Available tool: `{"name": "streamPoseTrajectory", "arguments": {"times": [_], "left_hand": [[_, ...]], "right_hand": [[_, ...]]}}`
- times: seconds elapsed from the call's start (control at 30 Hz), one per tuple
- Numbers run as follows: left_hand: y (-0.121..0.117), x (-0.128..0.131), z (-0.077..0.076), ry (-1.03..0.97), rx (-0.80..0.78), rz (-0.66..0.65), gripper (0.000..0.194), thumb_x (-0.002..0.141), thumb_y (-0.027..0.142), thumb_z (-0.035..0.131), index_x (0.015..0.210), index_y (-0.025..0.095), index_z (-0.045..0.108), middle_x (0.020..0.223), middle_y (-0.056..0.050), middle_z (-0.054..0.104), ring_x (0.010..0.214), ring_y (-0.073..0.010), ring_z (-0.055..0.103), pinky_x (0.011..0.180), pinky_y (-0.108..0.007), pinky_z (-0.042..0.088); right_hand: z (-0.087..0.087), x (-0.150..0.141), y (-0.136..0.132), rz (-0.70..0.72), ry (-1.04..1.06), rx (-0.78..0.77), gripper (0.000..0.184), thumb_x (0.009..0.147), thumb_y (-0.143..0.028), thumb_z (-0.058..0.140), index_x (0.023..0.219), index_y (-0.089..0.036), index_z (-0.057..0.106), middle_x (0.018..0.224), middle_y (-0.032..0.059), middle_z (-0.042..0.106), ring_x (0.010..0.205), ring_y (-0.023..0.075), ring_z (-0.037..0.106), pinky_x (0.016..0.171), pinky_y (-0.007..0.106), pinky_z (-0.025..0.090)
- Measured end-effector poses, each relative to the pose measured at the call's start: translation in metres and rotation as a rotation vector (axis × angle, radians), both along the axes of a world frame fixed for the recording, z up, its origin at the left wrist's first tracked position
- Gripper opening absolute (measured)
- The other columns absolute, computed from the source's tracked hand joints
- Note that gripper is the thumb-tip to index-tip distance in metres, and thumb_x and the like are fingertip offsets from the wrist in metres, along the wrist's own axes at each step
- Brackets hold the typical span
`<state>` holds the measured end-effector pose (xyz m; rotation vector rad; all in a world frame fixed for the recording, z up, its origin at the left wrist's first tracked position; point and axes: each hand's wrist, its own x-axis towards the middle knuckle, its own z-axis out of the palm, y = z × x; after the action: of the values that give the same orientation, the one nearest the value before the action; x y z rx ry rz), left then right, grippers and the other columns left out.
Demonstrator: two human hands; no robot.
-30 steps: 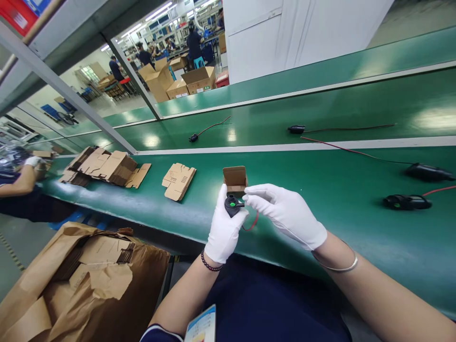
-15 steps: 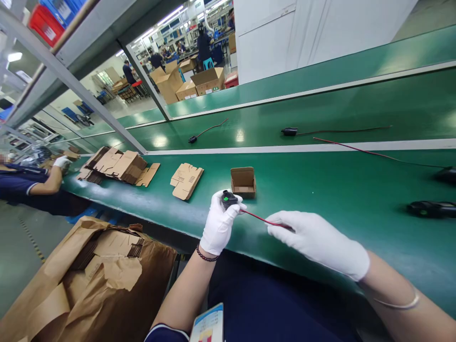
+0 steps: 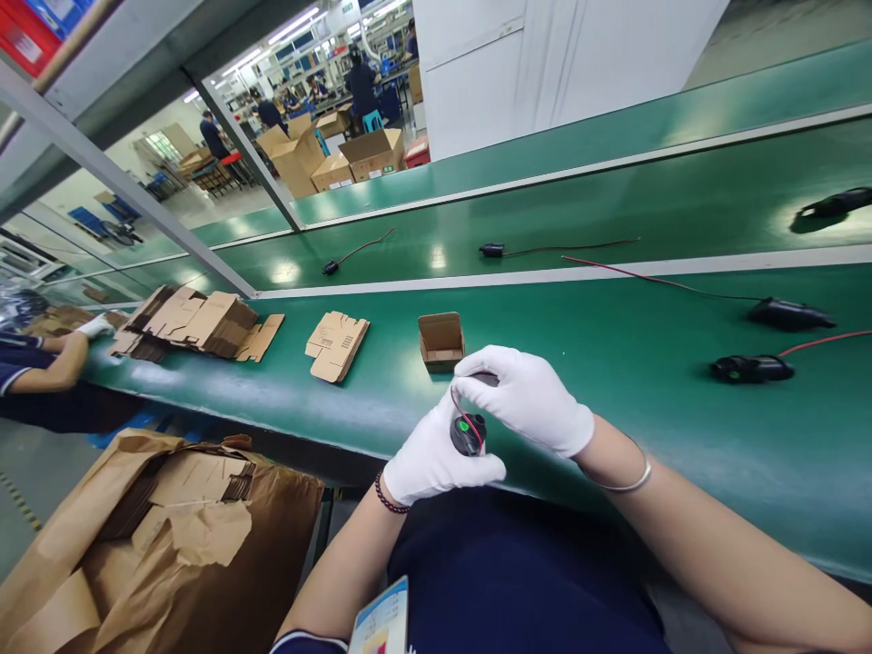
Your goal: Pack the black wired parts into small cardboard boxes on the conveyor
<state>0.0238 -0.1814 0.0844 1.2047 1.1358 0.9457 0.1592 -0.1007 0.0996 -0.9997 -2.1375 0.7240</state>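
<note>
My left hand (image 3: 432,460), in a white glove, is wrapped round a small black pump-like part (image 3: 466,441) with a green dot on top. A thin red-and-black wire (image 3: 470,421) arches over that part. Just above, my gloved right hand (image 3: 531,400) pinches the wire between thumb and fingers; a dark bit shows between them, too hidden to name. Behind my hands stands a small open cardboard box (image 3: 442,329). Its lower right corner is close to my right fingertips.
Flattened cartons (image 3: 337,345) lie left of the box, with a larger carton stack (image 3: 204,322) beyond. Black wired parts (image 3: 790,313) rest on the green bench at right and further back. A paper-lined bundle of cartons (image 3: 272,509) stands lower left. A co-worker's arm (image 3: 64,359) is far left.
My right hand has moved left and up to my left hand, bending the wire over the part. My left hand has tilted and lowered slightly. The view has shifted right.
</note>
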Motion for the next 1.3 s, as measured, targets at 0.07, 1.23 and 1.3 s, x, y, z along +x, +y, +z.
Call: {"name": "streamPoseTrajectory", "arguments": {"times": [0.07, 1.23, 1.3], "left_hand": [[-0.001, 0.001, -0.003, -0.016, 0.019, 0.133, 0.087, 0.063, 0.014, 0.072, 0.138, 0.021, 0.028, 0.066, 0.006, 0.052, 0.056, -0.0099, 0.048, 0.056, -0.024, 0.042], [0.016, 0.018, -0.039, 0.455, 0.294, 0.64, 0.094, 0.079, 0.028, 0.059, 0.145, 0.016, -0.007, 0.145, -0.019, 0.027, 0.128, -0.0253, 0.04, 0.108, -0.038, 0.032], [0.028, 0.004, -0.043, 0.483, 0.393, 0.579, 0.104, 0.073, 0.03, 0.066, 0.144, 0.018, -0.009, 0.148, -0.019, 0.021, 0.133, -0.0262, 0.033, 0.11, -0.04, 0.028]], "right_hand": [[-0.01, -0.001, 0.0, 0.003, -0.088, 0.051, 0.016, 0.081, -0.026, 0.053, 0.077, -0.022, 0.068, 0.083, 0.0004, 0.069, 0.075, 0.0143, 0.062, 0.067, 0.023, 0.044], [-0.02, -0.018, -0.002, 0.007, 0.171, -0.056, 0.015, 0.08, -0.027, 0.059, 0.09, -0.022, 0.07, 0.092, 0.0017, 0.071, 0.087, 0.0166, 0.065, 0.081, 0.028, 0.051], [-0.013, -0.02, 0.019, 0.02, 0.1, -0.035, 0.015, 0.079, -0.027, 0.06, 0.09, -0.022, 0.07, 0.092, 0.0008, 0.071, 0.087, 0.0162, 0.065, 0.081, 0.026, 0.05]]}}
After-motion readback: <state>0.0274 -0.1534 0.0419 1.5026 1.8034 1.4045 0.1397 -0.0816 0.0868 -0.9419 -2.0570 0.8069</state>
